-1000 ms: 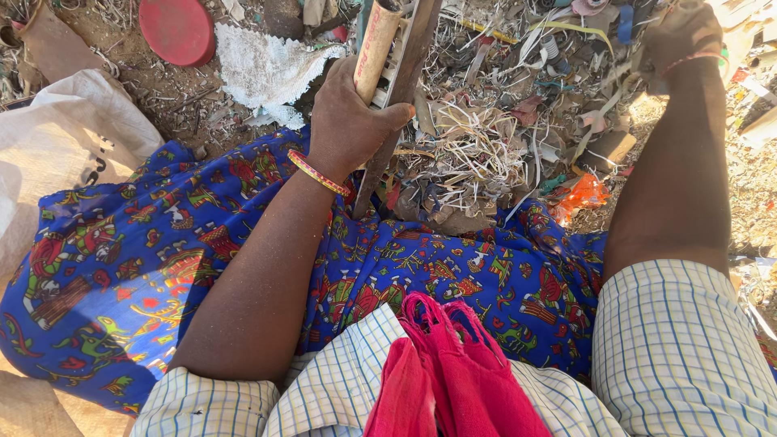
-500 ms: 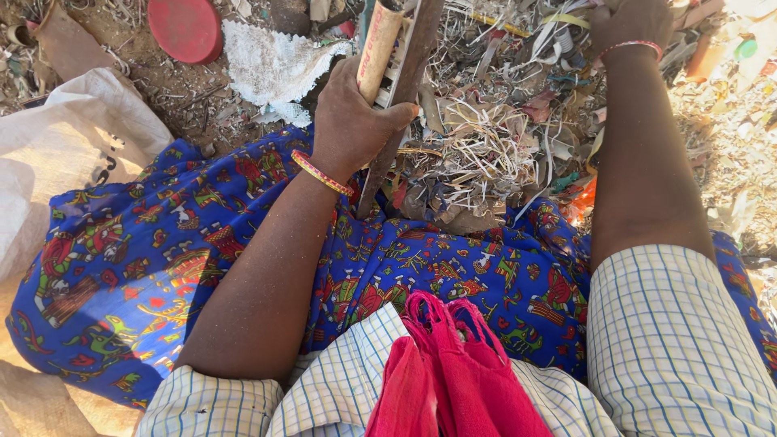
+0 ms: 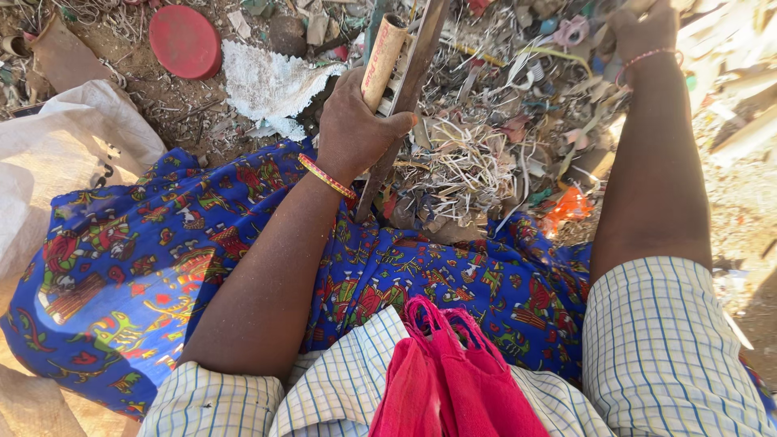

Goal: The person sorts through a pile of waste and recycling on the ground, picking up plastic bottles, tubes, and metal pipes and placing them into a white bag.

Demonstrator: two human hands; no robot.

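Observation:
My left hand is closed around a tan cardboard tube and a long dark metal strip, held upright over my lap. A red and yellow bangle circles that wrist. My right hand reaches far forward into a heap of mixed scrap at the top edge of the head view; its fingers are partly cut off by the frame, so what they grip is hidden. A thin pink bangle sits on that wrist. Blue patterned cloth covers my lap.
A red round lid and a torn white woven rag lie on the dirt ahead. A white sack sits at my left. An orange plastic scrap rests near my right forearm. A pink cloth bag hangs at my chest.
My right hand has moved left and farther forward into the scrap heap. My left hand still grips the tube and strip in the same place.

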